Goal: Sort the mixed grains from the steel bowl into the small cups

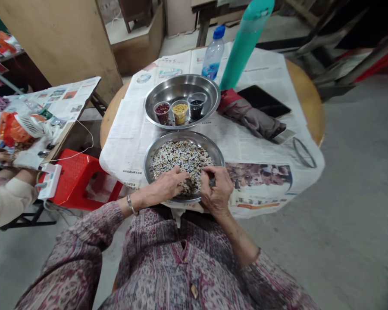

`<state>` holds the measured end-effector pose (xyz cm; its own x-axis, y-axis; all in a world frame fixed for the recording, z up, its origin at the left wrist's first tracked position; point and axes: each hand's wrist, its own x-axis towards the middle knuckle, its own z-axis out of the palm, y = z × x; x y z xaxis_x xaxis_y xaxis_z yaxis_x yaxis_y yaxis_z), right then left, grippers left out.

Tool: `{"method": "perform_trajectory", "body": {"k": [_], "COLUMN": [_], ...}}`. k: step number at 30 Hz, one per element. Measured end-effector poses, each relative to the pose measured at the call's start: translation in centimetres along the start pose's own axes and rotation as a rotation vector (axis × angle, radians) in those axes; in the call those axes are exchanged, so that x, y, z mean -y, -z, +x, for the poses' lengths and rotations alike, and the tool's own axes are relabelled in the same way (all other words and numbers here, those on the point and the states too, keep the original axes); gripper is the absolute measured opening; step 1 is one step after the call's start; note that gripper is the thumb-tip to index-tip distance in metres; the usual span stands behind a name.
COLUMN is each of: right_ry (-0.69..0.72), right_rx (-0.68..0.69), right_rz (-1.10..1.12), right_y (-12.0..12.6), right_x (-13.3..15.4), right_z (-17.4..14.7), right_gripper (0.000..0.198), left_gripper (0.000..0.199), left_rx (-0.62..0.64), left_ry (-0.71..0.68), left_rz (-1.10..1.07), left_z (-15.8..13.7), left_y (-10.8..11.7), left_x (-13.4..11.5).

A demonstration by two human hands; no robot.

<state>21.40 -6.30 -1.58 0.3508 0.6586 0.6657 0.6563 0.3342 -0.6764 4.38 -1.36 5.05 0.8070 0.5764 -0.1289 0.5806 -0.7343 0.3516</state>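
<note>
Currently both hands in the near steel pan (155, 148) of mixed beans (181, 157). Left hand (166, 186) lies flat on the beans at the pan's near edge, fingers loose, gripping nothing. Right hand (216, 189) at the pan's near-right rim, fingertips pinched together; can't tell what's between them. Beyond the pan: second steel pan (207, 84) with three cups, red beans (162, 109), yellow (180, 108), black (196, 103).

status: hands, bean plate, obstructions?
Left hand and right hand both on mixed beans at near rim of plate. Finger grip unclear. Three sorting cups behind, unobstructed.
</note>
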Motion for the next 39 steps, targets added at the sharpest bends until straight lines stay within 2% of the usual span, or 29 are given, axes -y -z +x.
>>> {"method": "perform_trajectory", "body": {"k": [4, 9, 12, 14, 18, 20, 22, 25, 28, 30, 32, 33, 35, 37, 39], "right_ry": [-0.009, 0.009, 0.013, -0.004, -0.012, -0.001, 0.011, 0.012, 0.007, 0.02, 0.029, 0.027, 0.012, 0.002, 0.011], "right_rx": [-0.014, -0.019, -0.018, -0.016, -0.009, -0.004, -0.004, -0.004, -0.004, -0.003, -0.001, 0.0, 0.004, 0.01, 0.017], "right_rz": [-0.011, -0.027, -0.022, -0.02, -0.007, 0.0, 0.01, 0.013, -0.002, -0.006, -0.011, -0.015, -0.025, -0.033, -0.036], "right_y": [-0.1, -0.1, -0.1, -0.1, -0.1, -0.1, -0.1, 0.0, 0.0, 0.0, 0.0, 0.0, 0.0, 0.1, 0.1], "right_x": [0.0, 0.0, 0.0, 0.0, 0.0, 0.0, 0.0, -0.1, -0.1, -0.1, -0.1, -0.2, -0.2, -0.3, -0.4], "right_z": [0.0, 0.1, 0.1, 0.1, 0.1, 0.1, 0.1, 0.1, 0.0, 0.0, 0.0, -0.1, -0.1, -0.2, -0.3], "right_gripper": [0.008, 0.008, 0.008, 0.008, 0.008, 0.009, 0.009, 0.009, 0.008, 0.008, 0.007, 0.007, 0.007, 0.008, 0.007], "left_gripper": [0.021, 0.024, 0.04, 0.042, 0.025, 0.019, 0.015, 0.017, 0.025, 0.028, 0.036, 0.038, 0.036, 0.026, 0.021], "left_rx": [-0.074, -0.244, -0.216, -0.15, -0.043, -0.005, 0.008, -0.05, -0.172, -0.249, -0.267, -0.261, -0.222, -0.144, -0.063], "left_ry": [-0.012, 0.078, 0.104, 0.009, -0.249, -0.294, -0.254, -0.067, 0.131, 0.212, 0.251, 0.237, 0.096, -0.075, -0.19], "left_rz": [-0.033, 0.139, 0.209, 0.207, 0.137, 0.113, 0.11, 0.129, 0.153, 0.187, 0.211, 0.216, 0.221, 0.226, 0.232], "left_z": [3.4, 6.7, 7.0, 6.4, 3.8, 2.1, 0.8, 0.2, 1.8, 3.7, 5.4, 6.0, 6.5, 6.0, 4.9], "left_y": [-1.3, -0.4, -0.1, -0.2, -0.1, 0.3, 1.0, 1.8, 1.8, 1.5, 1.0, 0.7, 0.1, -0.3, -0.3], "left_x": [-0.3, 0.5, 0.6, 0.6, 1.0, 1.8, 2.9, 4.7, 5.4, 5.0, 4.1, 3.5, 2.3, 1.5, 1.3]}}
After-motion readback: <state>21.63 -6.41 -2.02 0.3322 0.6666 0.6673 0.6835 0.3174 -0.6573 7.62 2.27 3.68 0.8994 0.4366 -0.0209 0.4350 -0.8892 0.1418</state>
